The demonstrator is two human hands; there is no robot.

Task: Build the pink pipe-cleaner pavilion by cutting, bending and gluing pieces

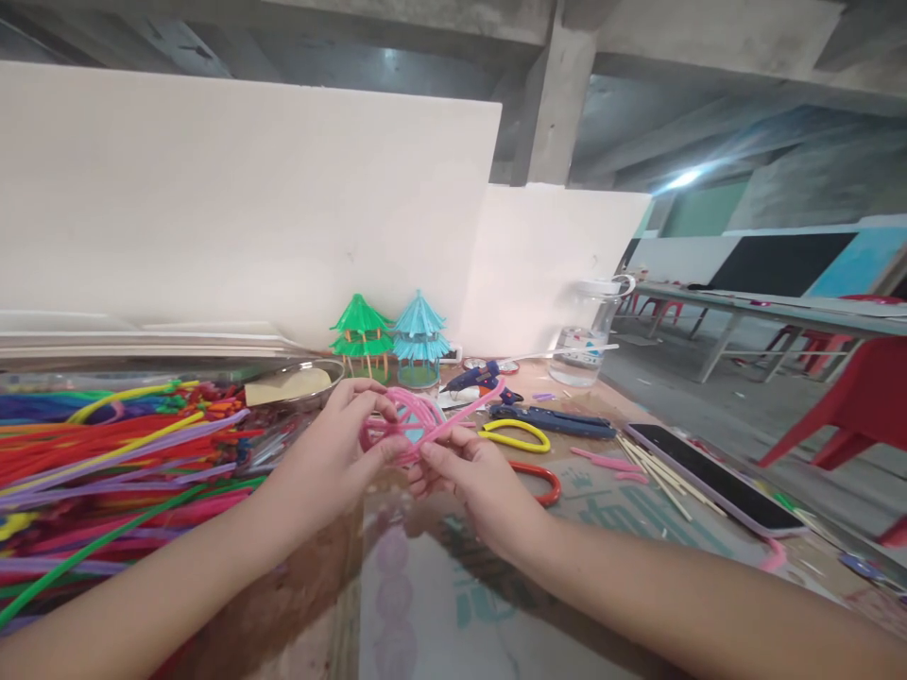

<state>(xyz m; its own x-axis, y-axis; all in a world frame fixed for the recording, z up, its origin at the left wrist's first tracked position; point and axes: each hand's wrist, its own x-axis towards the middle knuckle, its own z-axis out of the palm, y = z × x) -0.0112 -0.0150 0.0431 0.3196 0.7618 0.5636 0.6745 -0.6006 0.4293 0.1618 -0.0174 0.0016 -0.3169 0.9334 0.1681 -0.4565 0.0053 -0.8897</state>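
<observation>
One table [312, 567] carries a broad heap of coloured fuzzy stems [142, 453] along its left side. Toward its far edge stand a green model tower [361, 321] and a blue model tower [419, 321]. Above the table's middle, the left hand [344, 434] pinches a pink coil [429, 413] between thumb and curled fingers; the right hand [471, 472] pinches its lower right side. A loose pink end [482, 401] slants toward the far edge. The step looks like winding or shaping; the next move seems to call for steadying the loops while guiding that end.
</observation>
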